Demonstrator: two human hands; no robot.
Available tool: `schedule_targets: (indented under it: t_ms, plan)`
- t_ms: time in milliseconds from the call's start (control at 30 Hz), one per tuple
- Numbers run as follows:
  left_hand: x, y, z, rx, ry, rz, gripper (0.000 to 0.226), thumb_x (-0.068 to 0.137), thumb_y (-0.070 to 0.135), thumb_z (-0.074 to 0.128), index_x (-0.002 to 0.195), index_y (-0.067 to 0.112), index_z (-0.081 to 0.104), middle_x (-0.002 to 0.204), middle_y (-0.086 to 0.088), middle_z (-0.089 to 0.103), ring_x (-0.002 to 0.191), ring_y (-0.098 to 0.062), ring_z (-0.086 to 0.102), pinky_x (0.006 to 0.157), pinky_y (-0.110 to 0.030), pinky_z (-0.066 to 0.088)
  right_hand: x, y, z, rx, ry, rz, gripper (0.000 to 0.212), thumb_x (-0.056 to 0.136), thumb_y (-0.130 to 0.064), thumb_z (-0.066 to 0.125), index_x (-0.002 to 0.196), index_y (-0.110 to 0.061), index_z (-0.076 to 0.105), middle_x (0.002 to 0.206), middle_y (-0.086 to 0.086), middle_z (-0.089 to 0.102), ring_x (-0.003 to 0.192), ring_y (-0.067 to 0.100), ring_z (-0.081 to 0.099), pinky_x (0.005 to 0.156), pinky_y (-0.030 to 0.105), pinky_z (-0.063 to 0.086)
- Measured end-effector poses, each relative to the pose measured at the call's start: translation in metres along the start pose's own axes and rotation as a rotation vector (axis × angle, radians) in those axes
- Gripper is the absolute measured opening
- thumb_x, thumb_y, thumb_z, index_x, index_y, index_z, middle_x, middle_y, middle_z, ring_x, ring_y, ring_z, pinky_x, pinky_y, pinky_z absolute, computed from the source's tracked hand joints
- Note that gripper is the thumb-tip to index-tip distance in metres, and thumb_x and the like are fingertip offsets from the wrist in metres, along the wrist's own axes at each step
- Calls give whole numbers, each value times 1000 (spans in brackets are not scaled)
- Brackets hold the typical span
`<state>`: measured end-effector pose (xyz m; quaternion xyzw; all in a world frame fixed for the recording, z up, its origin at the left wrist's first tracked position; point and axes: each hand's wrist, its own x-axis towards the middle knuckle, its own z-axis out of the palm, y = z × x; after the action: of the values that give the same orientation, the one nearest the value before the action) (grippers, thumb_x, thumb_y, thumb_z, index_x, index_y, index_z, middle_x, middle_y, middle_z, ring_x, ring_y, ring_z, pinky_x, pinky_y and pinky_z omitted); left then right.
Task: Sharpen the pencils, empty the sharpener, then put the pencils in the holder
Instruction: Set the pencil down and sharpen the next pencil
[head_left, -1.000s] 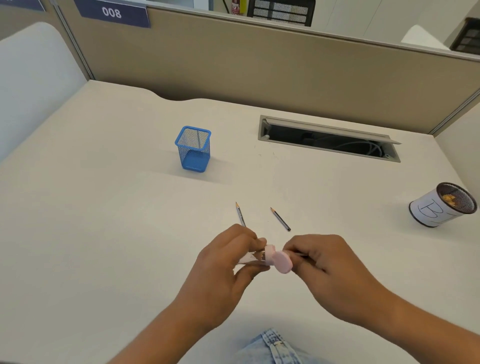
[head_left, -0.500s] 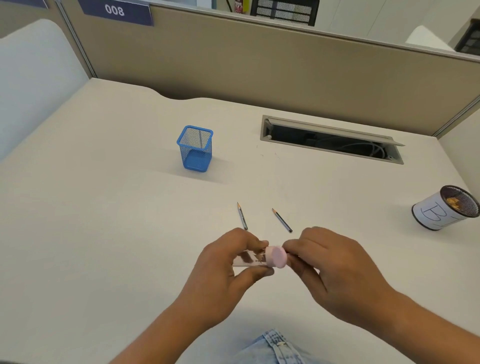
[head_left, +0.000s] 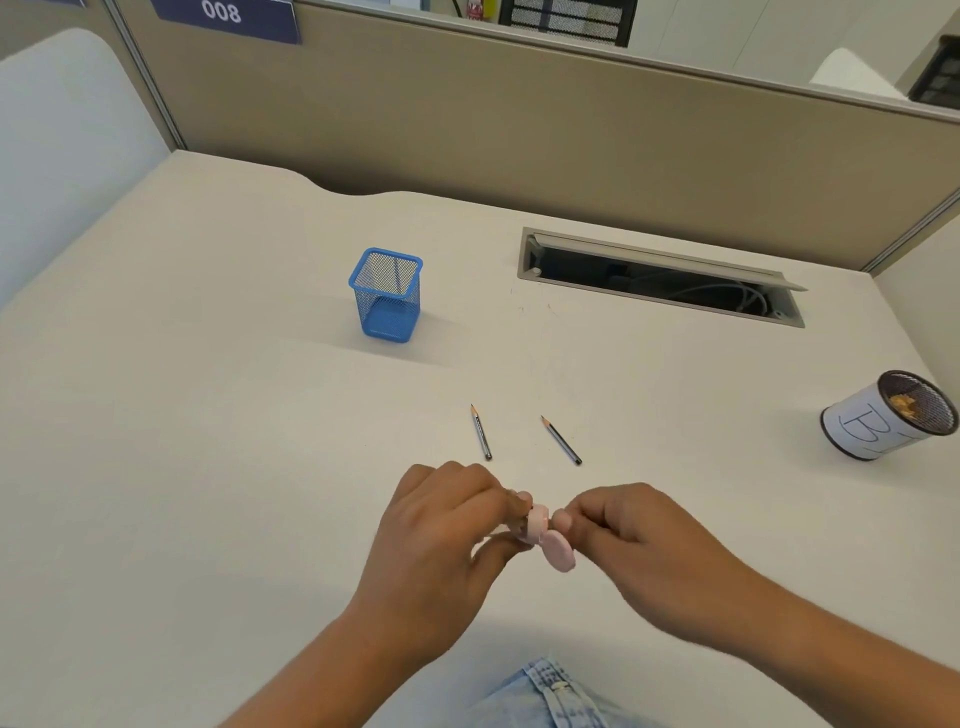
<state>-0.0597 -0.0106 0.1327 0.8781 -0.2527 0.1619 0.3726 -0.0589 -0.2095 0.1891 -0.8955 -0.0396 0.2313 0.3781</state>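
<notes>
My left hand grips the small sharpener, whose pink rim shows past my fingertips; its clear body is mostly hidden in the fingers. My right hand pinches the round pink lid, which tilts down just right of the rim. Two short sharpened pencils lie on the desk just beyond my hands, tips pointing away. The blue mesh pencil holder stands upright farther back on the left, with nothing visible inside.
A white-wrapped mesh cup marked "B", with shavings inside, stands at the right edge of the desk. An open cable slot runs along the back right. A beige partition closes off the desk behind.
The pink lid has come away from the sharpener's rim and tipped down to the right. Both hands have dropped slightly toward me. The pencils have not moved.
</notes>
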Motion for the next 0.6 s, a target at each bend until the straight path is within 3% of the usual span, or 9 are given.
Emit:
schedule_targets:
  t_ms: [67, 100, 200, 267, 433, 500, 533, 600]
  plan:
    - [0, 0, -3, -70, -40, -93, 15, 79, 34, 76, 88, 28, 65, 90, 19, 67, 82, -8, 62, 73, -33, 42, -5, 3, -2, -529, 144, -282, 37, 94, -55, 37, 84, -31, 64, 66, -10, 57, 57, 10, 49, 48, 29, 41]
    - [0, 0, -4, -90, -53, -130, 17, 78, 36, 76, 88, 30, 63, 91, 20, 67, 81, -6, 61, 73, -30, 42, -6, 3, -2, -651, 207, -395, 31, 94, -50, 39, 89, -32, 64, 71, -11, 58, 60, 12, 52, 47, 30, 43]
    - [-1, 0, -6, -109, -81, -178, 19, 77, 42, 75, 88, 33, 63, 92, 24, 68, 80, -5, 61, 72, -24, 45, -5, 7, -1, -716, 242, -540, 30, 94, -31, 43, 85, -20, 70, 68, -4, 57, 57, 21, 53, 40, 32, 39]
    - [-1, 1, -6, -103, -80, -159, 17, 77, 40, 75, 89, 32, 66, 93, 23, 69, 82, -5, 63, 72, -26, 48, -3, 8, 1, -713, 256, -524, 29, 92, -29, 44, 81, -20, 69, 64, -4, 57, 54, 21, 51, 41, 31, 37]
    - [0, 1, 4, 0, 53, -31, 10, 81, 26, 75, 87, 21, 70, 90, 10, 72, 80, -13, 64, 71, -29, 48, -1, 8, 8, -381, 200, -275, 33, 99, -38, 44, 74, -24, 60, 61, -8, 56, 57, 13, 47, 54, 29, 39]
    - [-1, 0, 10, 47, 115, 34, 5, 86, 22, 72, 86, 18, 70, 87, 5, 72, 81, -15, 64, 74, -26, 46, 0, 7, 12, -280, 154, -179, 37, 100, -38, 46, 68, -23, 57, 55, -9, 51, 52, 13, 42, 50, 25, 33]
    - [-1, -1, 12, 79, 132, 71, 4, 87, 19, 71, 86, 16, 71, 87, 4, 72, 81, -16, 64, 75, -25, 45, 1, 5, 12, -134, 126, -74, 40, 100, -37, 49, 64, -23, 56, 50, -9, 45, 46, 12, 36, 46, 23, 29]
    - [-3, -3, 16, 141, 129, 141, 3, 87, 11, 71, 85, 13, 72, 86, 0, 72, 82, -19, 65, 75, -28, 47, 5, 3, 11, 392, -1, 338, 43, 101, -31, 50, 60, -20, 56, 47, -10, 30, 40, 10, 22, 40, 21, 23]
